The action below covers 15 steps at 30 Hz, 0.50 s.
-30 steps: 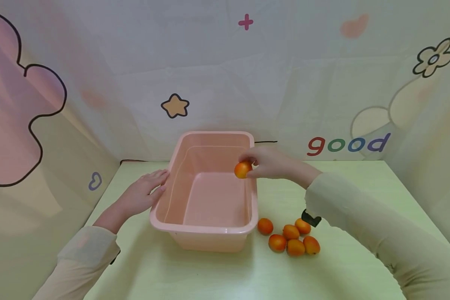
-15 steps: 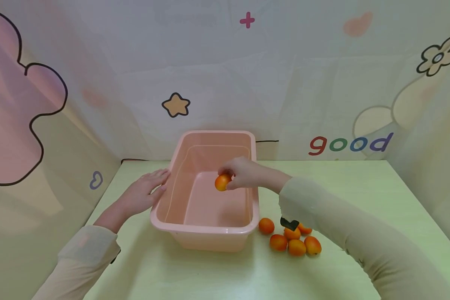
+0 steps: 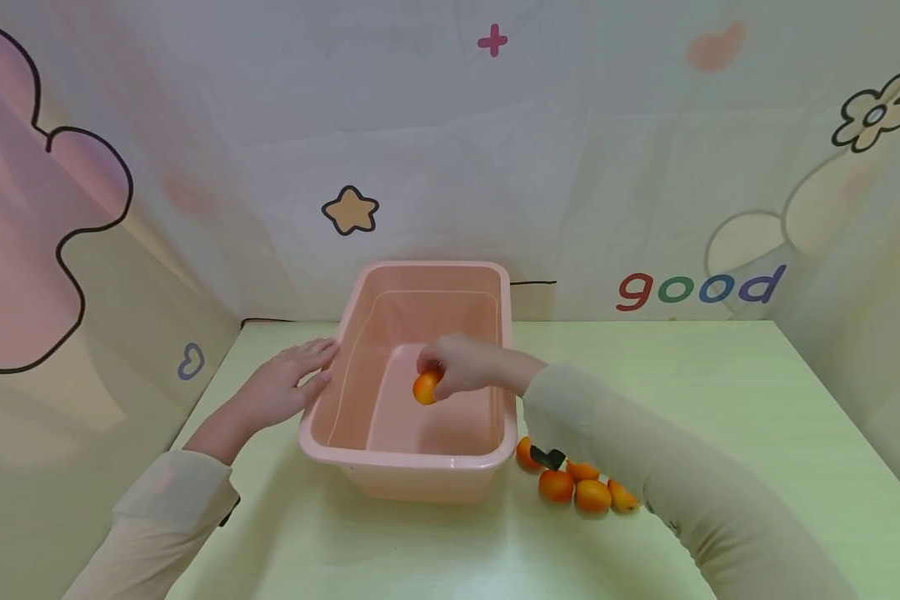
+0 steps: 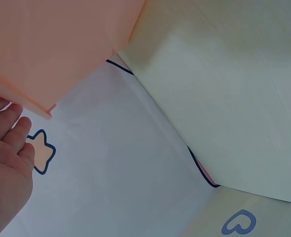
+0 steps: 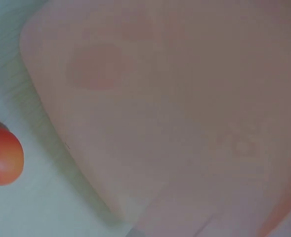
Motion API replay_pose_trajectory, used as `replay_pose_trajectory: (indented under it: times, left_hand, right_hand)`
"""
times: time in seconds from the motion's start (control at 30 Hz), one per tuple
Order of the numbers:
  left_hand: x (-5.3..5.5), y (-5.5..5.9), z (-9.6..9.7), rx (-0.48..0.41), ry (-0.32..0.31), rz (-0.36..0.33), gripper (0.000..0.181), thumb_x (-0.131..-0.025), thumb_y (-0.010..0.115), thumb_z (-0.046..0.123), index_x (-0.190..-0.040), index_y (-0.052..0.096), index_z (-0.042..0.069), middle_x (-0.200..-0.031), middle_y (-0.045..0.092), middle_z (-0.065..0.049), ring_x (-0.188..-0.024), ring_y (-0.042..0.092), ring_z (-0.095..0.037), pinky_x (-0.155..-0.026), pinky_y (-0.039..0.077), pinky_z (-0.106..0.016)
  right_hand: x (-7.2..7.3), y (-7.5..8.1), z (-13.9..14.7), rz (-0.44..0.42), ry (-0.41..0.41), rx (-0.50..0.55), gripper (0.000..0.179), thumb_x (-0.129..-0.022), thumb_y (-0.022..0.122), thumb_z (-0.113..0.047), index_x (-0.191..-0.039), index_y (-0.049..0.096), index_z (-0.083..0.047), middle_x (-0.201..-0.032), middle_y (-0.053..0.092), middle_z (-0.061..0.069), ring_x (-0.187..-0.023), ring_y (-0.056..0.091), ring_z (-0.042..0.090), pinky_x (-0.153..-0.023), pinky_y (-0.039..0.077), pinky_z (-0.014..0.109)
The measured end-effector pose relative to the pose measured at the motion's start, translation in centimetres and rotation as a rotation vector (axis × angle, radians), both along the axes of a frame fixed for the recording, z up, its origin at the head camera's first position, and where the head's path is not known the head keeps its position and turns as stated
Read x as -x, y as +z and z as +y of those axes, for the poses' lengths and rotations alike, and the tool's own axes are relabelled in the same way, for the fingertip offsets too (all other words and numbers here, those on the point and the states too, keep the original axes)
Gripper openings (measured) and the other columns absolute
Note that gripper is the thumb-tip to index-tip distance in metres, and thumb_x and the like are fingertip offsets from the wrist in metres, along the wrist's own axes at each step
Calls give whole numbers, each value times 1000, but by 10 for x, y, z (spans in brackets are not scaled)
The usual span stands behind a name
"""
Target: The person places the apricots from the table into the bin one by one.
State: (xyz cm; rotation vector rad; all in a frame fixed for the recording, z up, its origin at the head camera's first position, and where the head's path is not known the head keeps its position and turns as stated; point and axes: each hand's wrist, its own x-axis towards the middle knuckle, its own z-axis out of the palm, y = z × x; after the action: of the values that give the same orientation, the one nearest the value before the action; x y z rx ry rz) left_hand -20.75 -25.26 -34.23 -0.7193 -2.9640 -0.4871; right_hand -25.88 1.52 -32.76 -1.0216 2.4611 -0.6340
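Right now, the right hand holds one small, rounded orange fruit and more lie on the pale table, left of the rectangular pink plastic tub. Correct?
Not quite: the head view shows the loose orange fruits lying right of the tub. The right hand does hold a fruit.

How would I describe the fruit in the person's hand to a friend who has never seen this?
Find the pink basin on the pale green table. Within its outline in the head view, the right hand grips the orange fruit. It is the only one held; the other orange fruits lie on the table, right of the basin.
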Motion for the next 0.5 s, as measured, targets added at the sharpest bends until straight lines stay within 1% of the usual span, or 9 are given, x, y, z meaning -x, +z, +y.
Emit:
replay_pose_trajectory:
  times: [0.1,0.17,0.37,0.5]
  left_hand:
    - [-1,2,0,-4,5,-6,47,-91,46,21,-132,38,0,-137,36,-19,-127,30,-39,-103,24,-55]
    - [-1,3,1,-4,9,-11,47,-91,47,21,-132,38,0,-137,37,-19,-127,30,-39,-102,24,-55]
    - [-1,4,1,4,13,-12,47,-91,47,22,-132,38,0,-137,37,-19,-127,31,-39,-102,25,-56]
    - [-1,5,1,-1,25,-26,48,-91,47,22,-132,38,1,-138,36,-19,-127,31,-39,-102,25,-56]
  right_hand:
    - [-1,-3,-2,-29,-2,-33,17,-74,69,-9,-88,62,-12,-82,59,-2,-79,52,16,-73,47,23]
    - [-1,-6,-2,-33,5,-54,16,-73,69,-9,-87,62,-13,-82,58,-2,-80,51,16,-73,46,23]
    - [-3,-13,-6,-14,18,-121,14,-73,70,-11,-82,61,-15,-79,58,-4,-78,50,15,-72,44,24]
    - [-5,-15,-7,6,39,-135,12,-72,70,-10,-80,62,-13,-75,57,-3,-75,49,15,-70,42,23]
